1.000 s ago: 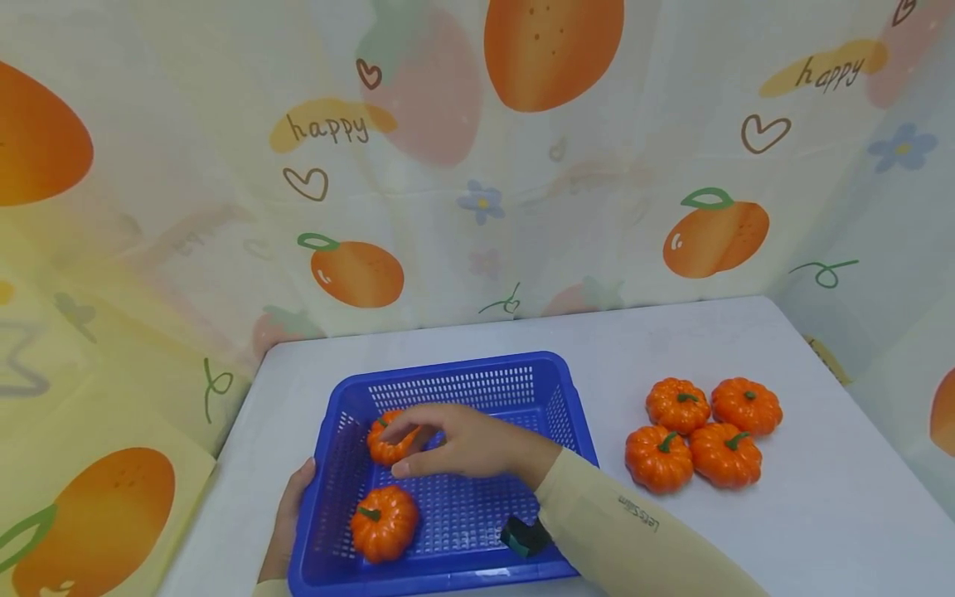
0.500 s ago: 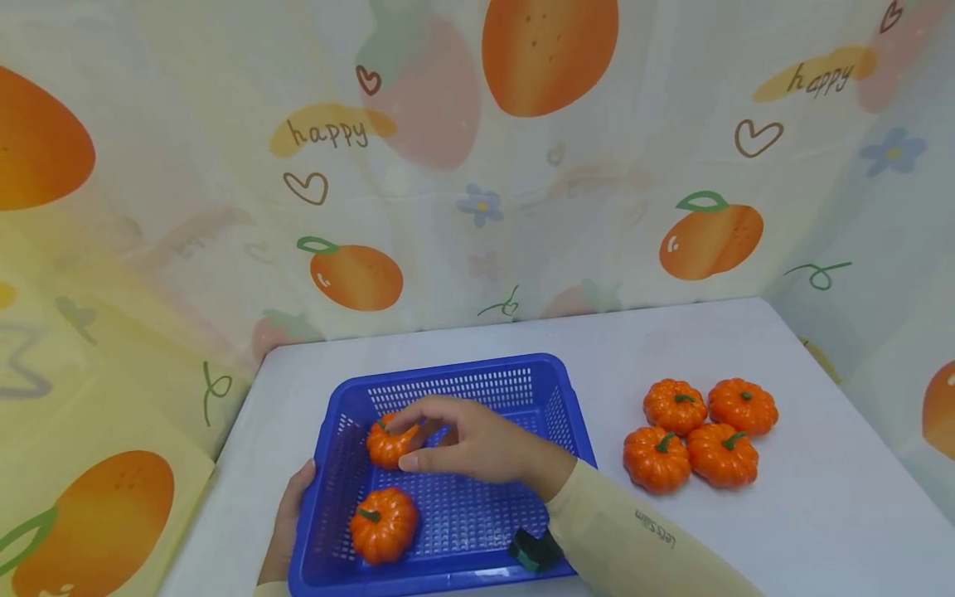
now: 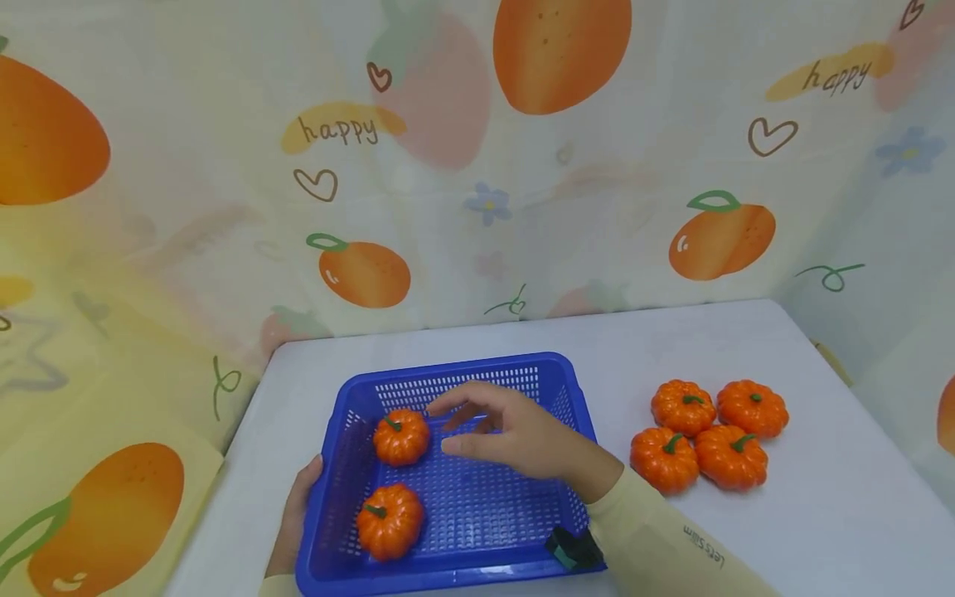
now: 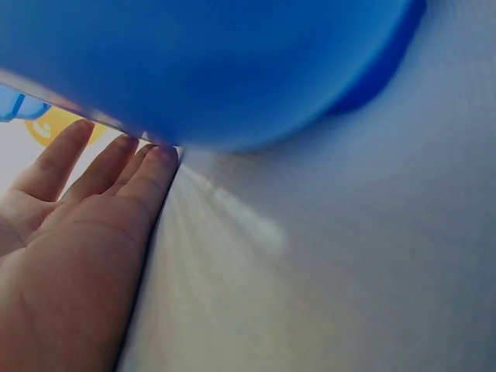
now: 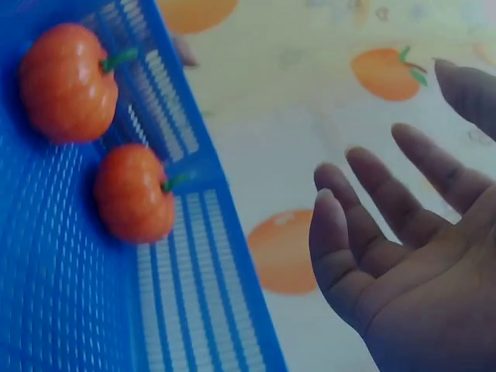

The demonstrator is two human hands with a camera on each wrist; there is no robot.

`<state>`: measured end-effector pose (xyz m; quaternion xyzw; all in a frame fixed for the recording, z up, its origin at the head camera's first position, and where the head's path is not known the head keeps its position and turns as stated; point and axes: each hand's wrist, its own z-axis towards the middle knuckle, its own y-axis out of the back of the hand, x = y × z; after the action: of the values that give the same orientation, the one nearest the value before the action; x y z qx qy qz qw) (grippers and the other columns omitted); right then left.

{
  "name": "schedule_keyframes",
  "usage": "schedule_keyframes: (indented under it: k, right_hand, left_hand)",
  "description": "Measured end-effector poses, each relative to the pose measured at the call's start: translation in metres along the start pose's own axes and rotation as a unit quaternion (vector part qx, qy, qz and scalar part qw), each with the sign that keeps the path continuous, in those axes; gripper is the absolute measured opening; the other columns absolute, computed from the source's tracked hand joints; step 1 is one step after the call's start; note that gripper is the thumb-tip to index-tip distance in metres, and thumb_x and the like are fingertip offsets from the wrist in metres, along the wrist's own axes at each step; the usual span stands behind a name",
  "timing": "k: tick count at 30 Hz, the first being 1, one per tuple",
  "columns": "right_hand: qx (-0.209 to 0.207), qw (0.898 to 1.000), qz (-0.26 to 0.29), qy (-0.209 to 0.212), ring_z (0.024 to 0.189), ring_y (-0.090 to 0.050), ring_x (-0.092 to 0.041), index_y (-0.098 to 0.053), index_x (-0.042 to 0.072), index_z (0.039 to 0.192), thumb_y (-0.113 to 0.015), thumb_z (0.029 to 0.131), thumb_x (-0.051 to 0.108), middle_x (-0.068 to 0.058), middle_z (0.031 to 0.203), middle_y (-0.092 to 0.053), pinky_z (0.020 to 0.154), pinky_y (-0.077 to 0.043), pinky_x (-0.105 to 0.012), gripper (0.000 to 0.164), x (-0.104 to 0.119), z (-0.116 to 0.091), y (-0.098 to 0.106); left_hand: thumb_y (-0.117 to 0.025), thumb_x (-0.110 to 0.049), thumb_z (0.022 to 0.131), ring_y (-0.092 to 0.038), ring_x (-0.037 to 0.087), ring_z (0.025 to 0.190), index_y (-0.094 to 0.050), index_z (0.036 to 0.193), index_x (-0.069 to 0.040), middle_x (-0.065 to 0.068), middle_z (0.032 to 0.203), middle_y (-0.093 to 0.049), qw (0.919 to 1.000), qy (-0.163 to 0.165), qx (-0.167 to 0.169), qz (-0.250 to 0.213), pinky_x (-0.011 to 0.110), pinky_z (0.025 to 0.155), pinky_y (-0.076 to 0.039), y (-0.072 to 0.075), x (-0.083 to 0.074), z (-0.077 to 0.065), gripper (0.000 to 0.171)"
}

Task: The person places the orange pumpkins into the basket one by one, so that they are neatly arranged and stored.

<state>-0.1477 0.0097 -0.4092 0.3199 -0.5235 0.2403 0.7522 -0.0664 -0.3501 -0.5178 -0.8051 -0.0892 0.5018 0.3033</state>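
A blue plastic basket [image 3: 462,572] with slotted walls stands on the white table. Inside it, along the left side, sit two small orange pumpkins: a rear pumpkin [image 3: 401,437] and a front pumpkin [image 3: 390,522], both with green stems. My right hand [image 3: 507,427] is over the basket, just right of the rear pumpkin, its fingers spread and holding nothing; the right wrist view shows the same loose hand [image 5: 418,248]. At the basket's left outer wall is my left hand [image 3: 294,514]. In the left wrist view its straight fingers [image 4: 143,182] touch the blue wall.
To the right of the basket several more orange pumpkins [image 3: 709,435] sit in a close cluster on the table [image 3: 597,340]. A dark strap piece [image 3: 573,549] shows at my right wrist, over the basket's front rim. A fruit-print cloth [image 3: 567,207] hangs behind.
My right hand has moved right and away from the rear pumpkin, which now stands free of it in the basket. The left hand stays at the basket's left side.
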Motion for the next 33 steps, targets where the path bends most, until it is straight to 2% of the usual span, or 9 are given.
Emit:
schedule_keyframes:
  k: [2, 7, 14, 21, 27, 29, 33]
  right_hand:
    - [-0.012, 1.000, -0.002, -0.006, 0.126, -0.064, -0.032, -0.067, 0.011, 0.144, -0.072, 0.106, 0.021, 0.002, 0.140, -0.067, 0.103, -0.055, -0.045, 0.039, -0.003, -0.006, 0.006]
    - [-0.056, 0.998, 0.016, -0.019, 0.125, -0.064, -0.031, -0.067, 0.010, 0.143, -0.071, 0.107, 0.019, -0.004, 0.139, -0.067, 0.100, -0.057, -0.046, 0.038, -0.012, -0.019, 0.019]
    - [-0.087, 0.996, 0.025, 0.006, 0.126, -0.061, -0.041, -0.064, 0.003, 0.144, -0.069, 0.108, 0.013, -0.010, 0.140, -0.066, 0.101, -0.057, -0.045, 0.037, -0.016, -0.031, 0.036]
    - [-0.103, 0.995, 0.011, 0.014, 0.127, -0.060, -0.043, -0.061, 0.001, 0.145, -0.068, 0.108, 0.013, -0.013, 0.143, -0.063, 0.103, -0.056, -0.042, 0.039, -0.020, -0.041, 0.047]
    - [-0.119, 0.993, -0.003, 0.005, 0.127, -0.061, -0.043, -0.061, 0.004, 0.147, -0.069, 0.108, 0.014, -0.013, 0.144, -0.063, 0.101, -0.057, -0.042, 0.042, -0.017, -0.052, 0.056]
    - [-0.124, 0.992, -0.004, -0.004, 0.128, -0.061, -0.041, -0.060, 0.004, 0.148, -0.070, 0.107, 0.014, -0.014, 0.146, -0.062, 0.101, -0.057, -0.041, 0.043, -0.016, -0.056, 0.059]
    - [-0.135, 0.991, 0.010, -0.022, 0.131, -0.059, -0.045, -0.058, 0.002, 0.149, -0.068, 0.108, 0.011, -0.017, 0.148, -0.060, 0.102, -0.056, -0.040, 0.043, -0.016, -0.065, 0.067]
  left_hand:
    - [-0.027, -0.069, 0.110, -0.062, 0.022, 0.130, -0.069, 0.146, -0.039, 0.001, 0.148, -0.064, 1.0000, -0.001, 0.000, -0.002, 0.049, 0.116, -0.043, 0.000, 0.001, 0.002, 0.063]
    - [-0.028, -0.069, 0.110, -0.063, 0.021, 0.128, -0.070, 0.146, -0.036, 0.001, 0.146, -0.065, 0.9990, 0.011, 0.024, -0.036, 0.047, 0.116, -0.043, -0.002, 0.001, 0.004, 0.065]
    - [-0.029, -0.069, 0.109, -0.063, 0.021, 0.127, -0.069, 0.147, -0.034, 0.002, 0.144, -0.067, 0.9979, 0.013, 0.039, -0.051, 0.046, 0.116, -0.044, -0.001, 0.001, 0.005, 0.066]
    - [-0.030, -0.069, 0.109, -0.064, 0.021, 0.126, -0.070, 0.146, -0.035, 0.001, 0.144, -0.067, 0.9987, 0.011, 0.023, -0.045, 0.046, 0.115, -0.045, -0.001, 0.001, 0.004, 0.064]
    - [-0.028, -0.068, 0.110, -0.064, 0.021, 0.127, -0.074, 0.139, -0.038, 0.001, 0.143, -0.067, 0.9998, 0.006, -0.014, -0.009, 0.046, 0.114, -0.046, -0.004, 0.000, 0.003, 0.062]
    - [-0.027, -0.068, 0.110, -0.063, 0.021, 0.128, -0.073, 0.141, -0.037, 0.001, 0.144, -0.067, 0.9999, 0.004, -0.006, -0.008, 0.046, 0.115, -0.045, -0.004, 0.000, 0.003, 0.063]
    - [-0.026, -0.068, 0.110, -0.063, 0.021, 0.128, -0.070, 0.146, -0.035, 0.002, 0.146, -0.066, 0.9990, 0.005, 0.030, -0.033, 0.046, 0.116, -0.044, -0.004, -0.001, 0.003, 0.065]
